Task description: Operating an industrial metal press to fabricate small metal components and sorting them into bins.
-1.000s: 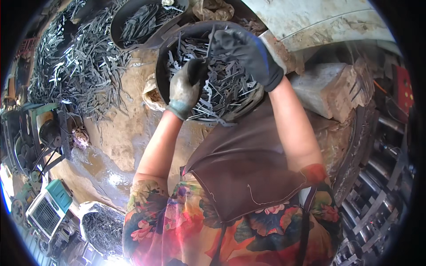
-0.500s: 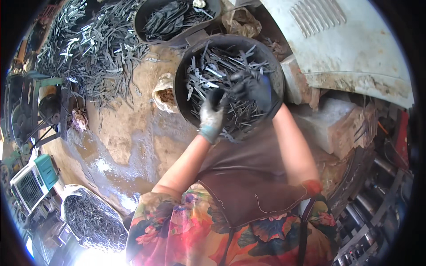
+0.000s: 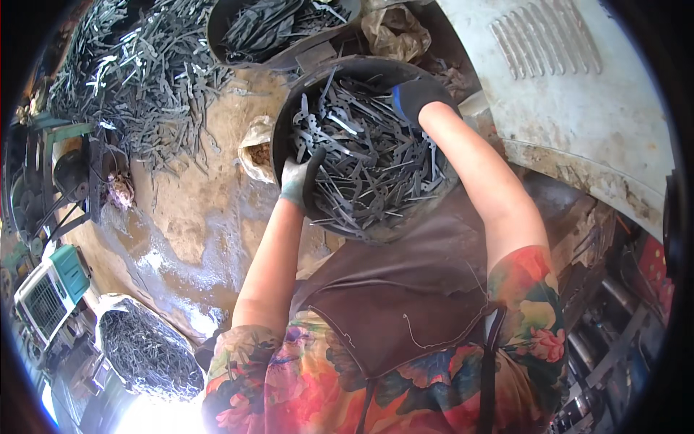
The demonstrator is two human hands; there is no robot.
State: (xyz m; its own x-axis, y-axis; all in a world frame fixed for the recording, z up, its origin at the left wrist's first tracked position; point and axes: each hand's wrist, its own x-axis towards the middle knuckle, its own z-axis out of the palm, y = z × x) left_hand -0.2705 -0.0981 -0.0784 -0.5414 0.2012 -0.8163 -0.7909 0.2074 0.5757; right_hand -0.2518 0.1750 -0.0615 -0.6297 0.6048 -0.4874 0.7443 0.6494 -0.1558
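From the head camera, you now grip the round black pan (image 3: pixel 361 145) by its rim on both sides. Your left hand (image 3: pixel 298 177), in a grey glove, is closed over the near-left edge; your right hand (image 3: pixel 419 98), in a dark glove, clamps the far-right edge. Half a second ago both hands were down among the flat metal pieces (image 3: pixel 361 163); now they have moved out to the rim, so you seem done sorting and ready to lift or tip the pan. It sits just ahead of your brown apron (image 3: pixel 405 304), above the dirt floor (image 3: pixel 188 217).
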